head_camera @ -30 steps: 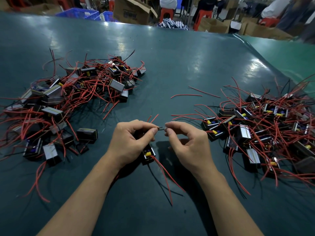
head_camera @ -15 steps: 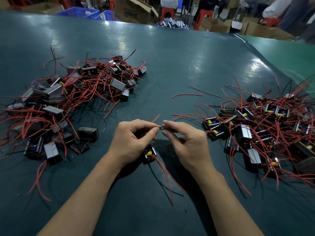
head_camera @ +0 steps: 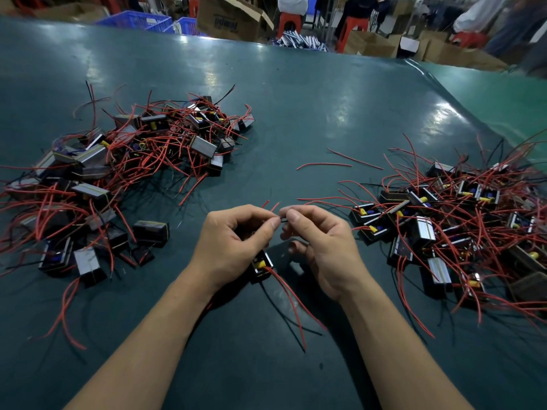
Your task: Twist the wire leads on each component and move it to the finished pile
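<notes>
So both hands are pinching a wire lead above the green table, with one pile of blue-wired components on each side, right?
Not quite: the head view shows the wires in both piles are mostly red, not blue. The left hand and right hand do pinch a wire lead above the green table, left pile, right pile.

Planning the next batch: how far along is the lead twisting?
Which pile is finished isn't clear: one lies at left, another at right. In hand: the left hand holds one component while the right hand pinches its lead. Many components remain.
</notes>
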Tool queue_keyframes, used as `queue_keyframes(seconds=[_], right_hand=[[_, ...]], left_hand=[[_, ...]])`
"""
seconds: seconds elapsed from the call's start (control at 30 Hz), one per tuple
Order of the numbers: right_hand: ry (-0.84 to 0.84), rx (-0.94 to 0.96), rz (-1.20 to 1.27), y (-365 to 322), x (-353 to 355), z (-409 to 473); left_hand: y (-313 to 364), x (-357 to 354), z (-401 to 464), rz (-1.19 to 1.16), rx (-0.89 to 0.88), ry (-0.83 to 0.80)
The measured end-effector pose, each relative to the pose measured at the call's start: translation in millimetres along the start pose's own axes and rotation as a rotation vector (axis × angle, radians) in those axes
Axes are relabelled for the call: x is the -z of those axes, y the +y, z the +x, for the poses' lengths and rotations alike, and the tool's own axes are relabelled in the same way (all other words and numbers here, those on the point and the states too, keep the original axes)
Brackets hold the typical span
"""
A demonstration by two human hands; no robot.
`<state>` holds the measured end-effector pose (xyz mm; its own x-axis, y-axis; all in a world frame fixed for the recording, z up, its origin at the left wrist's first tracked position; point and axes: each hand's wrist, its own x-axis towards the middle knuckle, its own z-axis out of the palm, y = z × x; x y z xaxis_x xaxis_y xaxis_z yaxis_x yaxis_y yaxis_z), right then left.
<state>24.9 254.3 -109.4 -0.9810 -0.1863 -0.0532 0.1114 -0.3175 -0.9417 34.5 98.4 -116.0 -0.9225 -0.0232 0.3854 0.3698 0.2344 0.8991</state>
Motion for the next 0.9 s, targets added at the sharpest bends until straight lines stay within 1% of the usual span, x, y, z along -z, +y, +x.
queue_keyframes(seconds=[0.1,0.17,0.3,0.37,0.47,0.63,0.67,0.77,0.9], right_hand=[[0.054,0.034,0.022,0,-2,0],[0.06,0.07,0.009,1,-2,-1],[0.119,0.148,-0.185,6,-5,-2],[0.149,0.188,-0.357,7,-3,-3],[0.173,0.345,-0.646,8,2,-5],[0.215,0.764,-0.896,9,3,-6],[0.229,0.813,-0.935,10,2,-6],[0.244,0.869,-1.017,14,0,-6],[0.258,1.017,-1.133,17,5,-2]], left_hand=[[0,-1,0,0.013,0.007,0.025],[1,-2,0,0.024,0.0,0.041],[1,-2,0,0.017,-0.001,0.054],[-1,-2,1,0.021,0.0,0.049],[-1,-3,1,0.025,0.003,0.04],[-2,-1,1,0.017,0.02,0.021],[-2,-1,1,0.027,0.024,0.021],[-2,0,1,0.063,0.036,0.006],[-2,3,2,0.044,0.021,-0.007]])
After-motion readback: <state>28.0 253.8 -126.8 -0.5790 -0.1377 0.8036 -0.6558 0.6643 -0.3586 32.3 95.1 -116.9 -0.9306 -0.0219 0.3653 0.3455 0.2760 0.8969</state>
